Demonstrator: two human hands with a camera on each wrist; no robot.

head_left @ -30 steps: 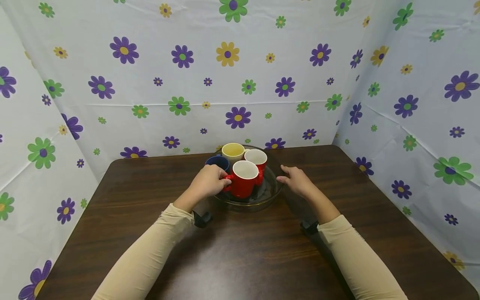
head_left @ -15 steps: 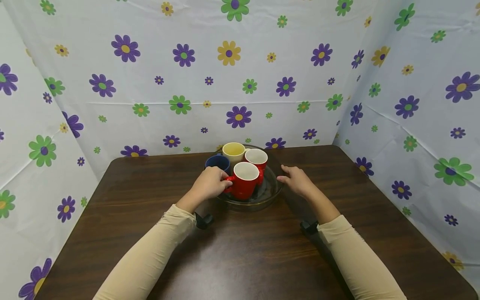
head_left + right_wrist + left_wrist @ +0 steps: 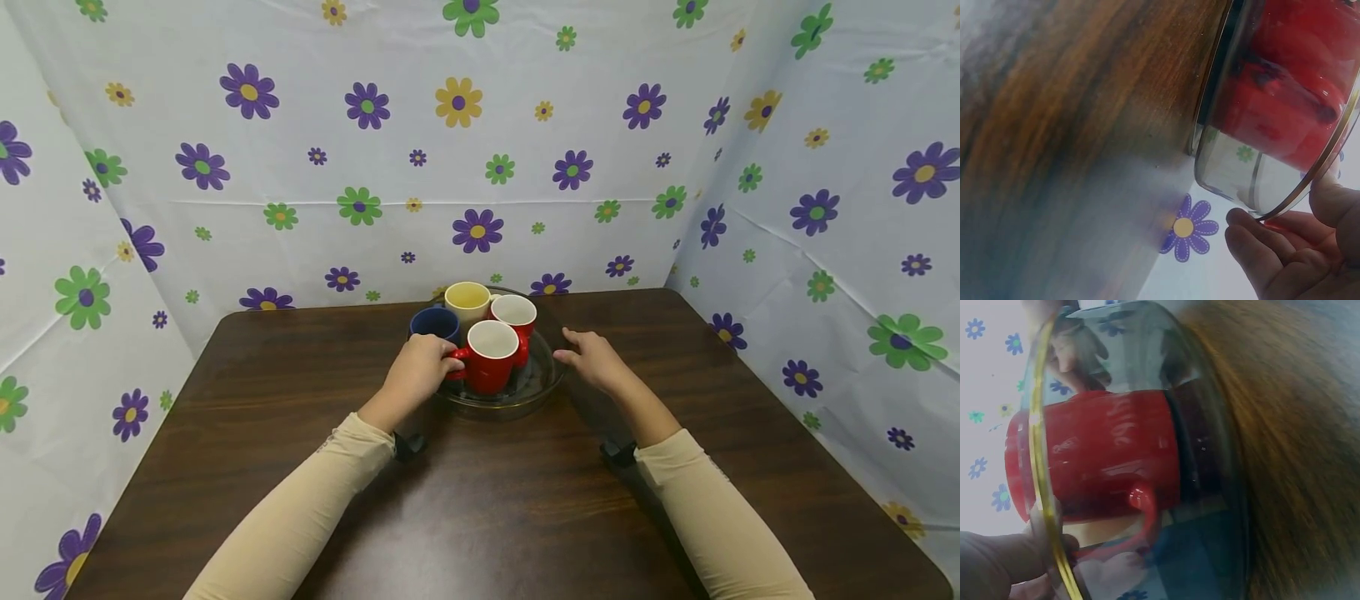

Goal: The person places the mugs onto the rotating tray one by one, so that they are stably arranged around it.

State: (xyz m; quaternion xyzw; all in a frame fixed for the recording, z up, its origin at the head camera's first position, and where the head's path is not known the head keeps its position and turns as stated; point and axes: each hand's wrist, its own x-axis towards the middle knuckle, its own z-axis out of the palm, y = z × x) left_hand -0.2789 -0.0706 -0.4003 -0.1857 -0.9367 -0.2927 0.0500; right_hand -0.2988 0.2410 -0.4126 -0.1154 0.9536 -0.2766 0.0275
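Observation:
My left hand (image 3: pixel 417 365) pinches the handle (image 3: pixel 458 357) of the front red mug (image 3: pixel 491 371), which stands upright inside a clear glass bowl (image 3: pixel 498 410). The left wrist view shows the thumb (image 3: pixel 997 559) by the bowl's gilded rim, with the red mug seen through the glass. On the bowl's right side my right hand (image 3: pixel 596 360) holds the rim, thumb over it and fingertips (image 3: pixel 1241 220) at the outer wall. Behind the front mug are a second red mug (image 3: pixel 515 312), a cream mug with yellow inside (image 3: pixel 467 302) and a blue mug (image 3: pixel 436 324).
A dark wooden table (image 3: pixel 510 517) carries the bowl near its far edge. A white cloth with printed flowers (image 3: pixel 420 167) hangs behind the table and along both sides.
My left wrist has shifted slightly to the right, its fingers staying on the mug handle. The right hand and the bowl look unmoved.

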